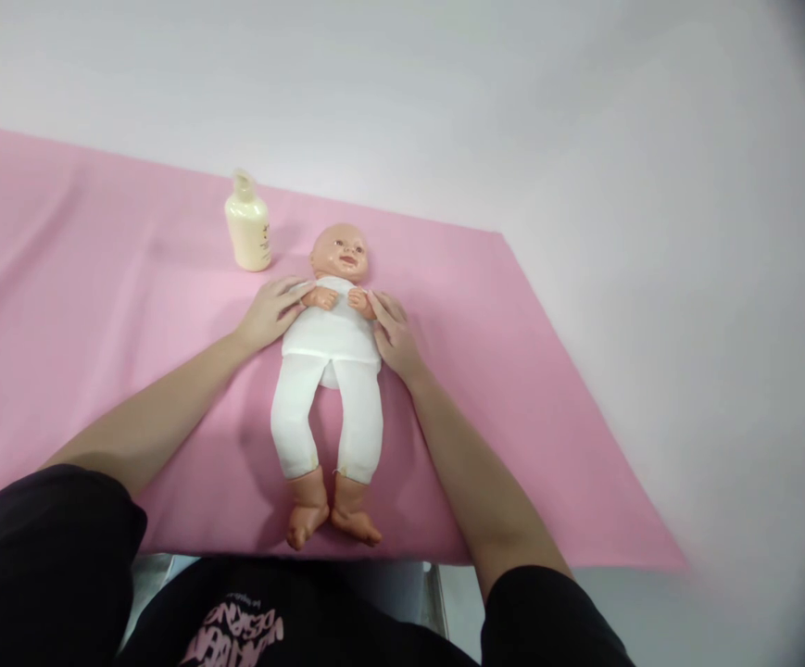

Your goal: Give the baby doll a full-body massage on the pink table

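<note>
while the doll (331, 343) lies face-up, left hand (273, 310) and right hand (394, 335) flank its chest, fingers spread.

Baby-care training room: pink sheet (513, 389), practice doll (333, 371), lotion bottle (247, 227).

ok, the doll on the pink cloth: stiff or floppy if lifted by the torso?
Probably floppy in the middle: the doll has a soft-looking cloth body, so its legs would likely dangle. The hard-looking head and feet may weigh down the ends. The left hand and right hand flank its chest.
</note>
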Motion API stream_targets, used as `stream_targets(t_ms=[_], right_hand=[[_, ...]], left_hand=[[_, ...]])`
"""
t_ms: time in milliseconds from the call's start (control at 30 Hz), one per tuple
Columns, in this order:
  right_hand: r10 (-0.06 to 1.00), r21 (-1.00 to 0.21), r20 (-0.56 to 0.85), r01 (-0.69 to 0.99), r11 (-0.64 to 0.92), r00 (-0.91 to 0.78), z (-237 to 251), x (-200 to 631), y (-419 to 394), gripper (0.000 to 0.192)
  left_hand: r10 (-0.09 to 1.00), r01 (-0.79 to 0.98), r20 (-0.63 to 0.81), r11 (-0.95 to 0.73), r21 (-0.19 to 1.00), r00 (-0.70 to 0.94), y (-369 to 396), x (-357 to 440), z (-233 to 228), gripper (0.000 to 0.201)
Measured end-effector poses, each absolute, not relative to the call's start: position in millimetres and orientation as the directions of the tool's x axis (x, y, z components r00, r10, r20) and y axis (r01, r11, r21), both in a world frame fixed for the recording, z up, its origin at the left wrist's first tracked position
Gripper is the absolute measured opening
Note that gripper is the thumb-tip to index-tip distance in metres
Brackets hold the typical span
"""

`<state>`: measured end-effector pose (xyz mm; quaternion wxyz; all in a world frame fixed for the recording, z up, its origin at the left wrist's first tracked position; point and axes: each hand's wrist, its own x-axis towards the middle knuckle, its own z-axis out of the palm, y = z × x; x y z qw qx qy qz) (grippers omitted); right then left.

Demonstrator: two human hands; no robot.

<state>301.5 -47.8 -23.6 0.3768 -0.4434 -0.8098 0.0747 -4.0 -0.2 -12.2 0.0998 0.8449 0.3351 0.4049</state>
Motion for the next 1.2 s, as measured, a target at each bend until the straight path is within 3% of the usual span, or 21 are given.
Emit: stream_targets(t_ms=[367,700,1200], right_hand=[[0.781,-0.481,0.536,0.645,0.594,-0.320,-23.7,302.0,-47.6,0.060],[0.776,-0.458,0.540,0.660,0.596,-0.325,-23.1,301.3,-48.6,0.062],[0.773,-0.460,0.543,0.654,0.600,-0.328,-23.2,302.3,-48.9,0.064]], left_hand=[[0.652,0.474,0.617,-0.753,0.456,0.442,-3.2,-3.5,-9.8,0.047],[0.576,0.467,0.662,-0.807,0.362,0.480,-2.6,-4.9,-10.6,0.049],[0.564,0.476,0.668,-0.811,0.339,0.486,-1.0,-5.1,-12.4,0.052]])
